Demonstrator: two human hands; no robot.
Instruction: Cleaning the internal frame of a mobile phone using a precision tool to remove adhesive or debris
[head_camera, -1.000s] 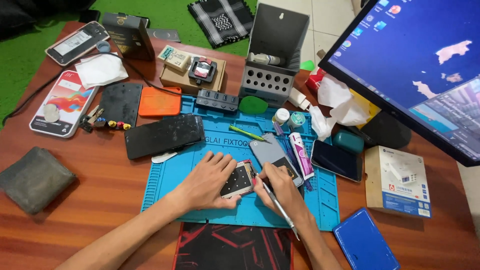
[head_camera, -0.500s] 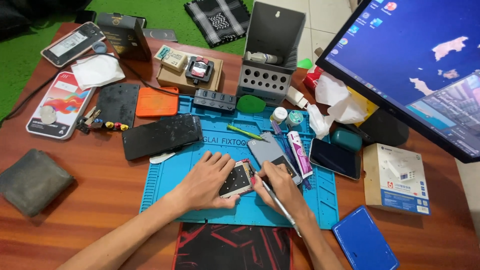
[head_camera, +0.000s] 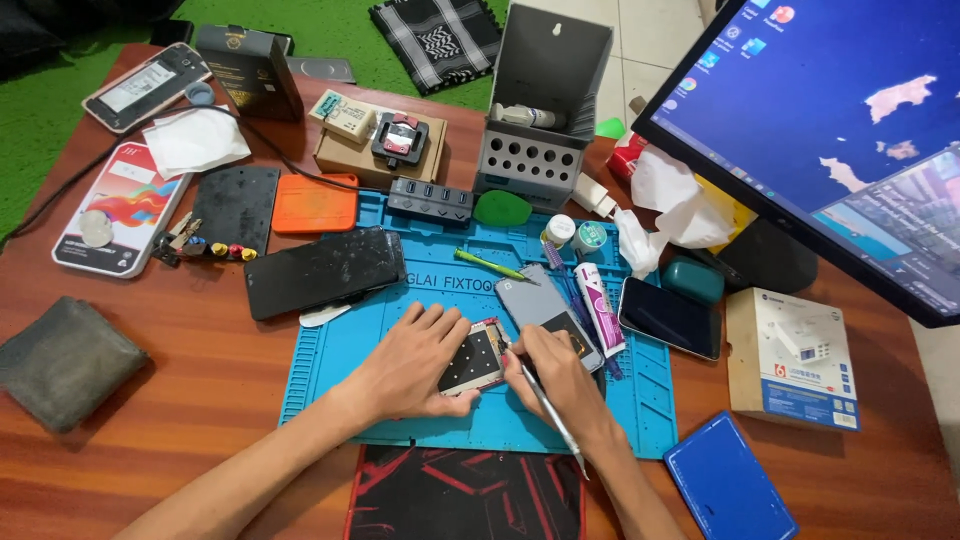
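Note:
On the blue work mat (head_camera: 350, 370) lies a small opened phone body (head_camera: 474, 358) with its inside showing. My left hand (head_camera: 410, 365) lies flat over its left side and holds it down. My right hand (head_camera: 558, 385) grips a thin metal tool (head_camera: 548, 410) like a pen, its tip at the phone's right edge. A grey phone back cover (head_camera: 540, 300) lies just behind my right hand.
A black phone screen (head_camera: 322, 270), an orange pad (head_camera: 314, 204), a tube (head_camera: 598, 308), another dark phone (head_camera: 670, 318), a grey tool stand (head_camera: 545, 160), boxes, a blue case (head_camera: 728, 490) and a large monitor (head_camera: 820, 130) crowd the wooden table. A grey cloth (head_camera: 65, 360) lies far left.
Both hands stay on the opened phone; only slight shifts of the fingers and of the view.

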